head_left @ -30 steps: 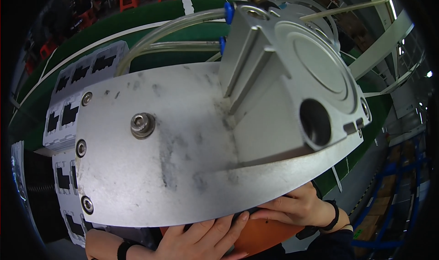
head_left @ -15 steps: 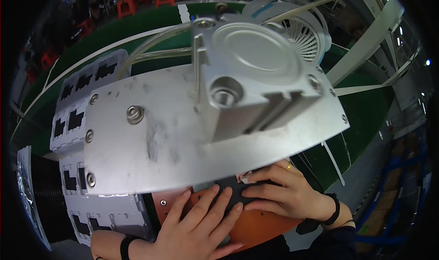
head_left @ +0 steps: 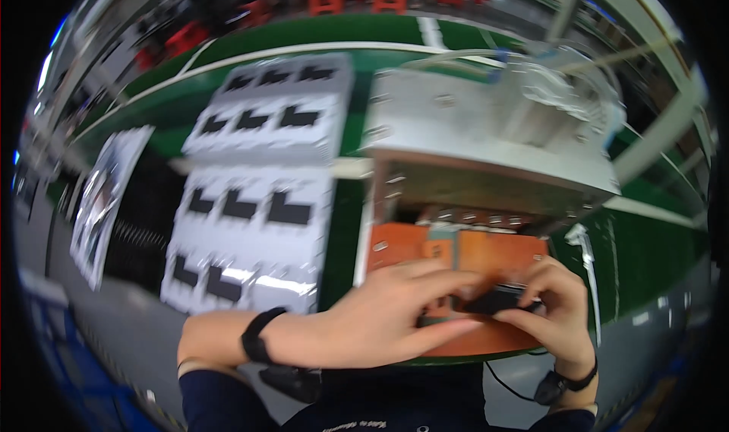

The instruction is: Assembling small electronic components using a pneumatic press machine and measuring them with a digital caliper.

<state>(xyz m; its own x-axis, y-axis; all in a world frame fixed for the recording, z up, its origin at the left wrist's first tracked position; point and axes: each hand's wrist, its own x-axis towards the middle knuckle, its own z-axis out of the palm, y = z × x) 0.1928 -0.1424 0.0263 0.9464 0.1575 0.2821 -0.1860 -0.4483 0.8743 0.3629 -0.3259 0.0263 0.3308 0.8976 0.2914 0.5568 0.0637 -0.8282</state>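
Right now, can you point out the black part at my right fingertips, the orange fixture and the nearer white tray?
Black part [head_left: 492, 302]: head view, middle of its dark surface.
Orange fixture [head_left: 501, 250]: head view, bare top.
Nearer white tray [head_left: 250, 240]: head view, bare strip between rows.

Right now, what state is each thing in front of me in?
Black part: pinched, blurred
Left hand: fingers bent by the part's left end, contact unclear
Right hand: pinching the part's right end
Orange base: partly covered by the hands
Metal plate: raised above the base's far side
Near tray: five dark pieces showing
Far tray stack: six dark pieces showing
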